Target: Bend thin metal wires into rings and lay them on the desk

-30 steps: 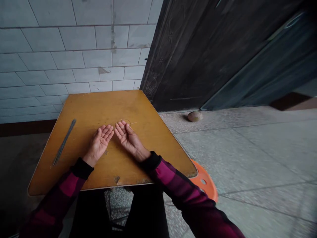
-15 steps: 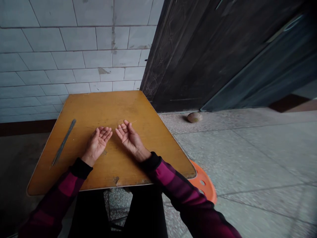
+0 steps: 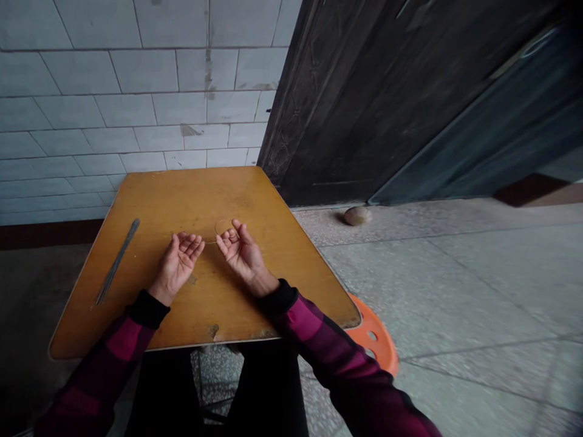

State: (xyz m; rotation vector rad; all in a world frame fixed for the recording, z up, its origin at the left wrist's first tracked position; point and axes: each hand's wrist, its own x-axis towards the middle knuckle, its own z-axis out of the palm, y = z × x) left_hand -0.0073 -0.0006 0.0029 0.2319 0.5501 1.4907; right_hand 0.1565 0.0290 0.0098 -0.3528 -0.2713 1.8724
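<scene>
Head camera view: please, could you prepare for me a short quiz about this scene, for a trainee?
1. True or false: the left hand and the right hand are palm up over the wooden tabletop.
2. What lies on the table, to the left of the hands? A: a pair of scissors. B: a bundle of thin metal rods. C: a cup.
3. What colour is the plastic stool at the table's near right corner?

Key: 1 true; 2 B; 3 orange.
</scene>
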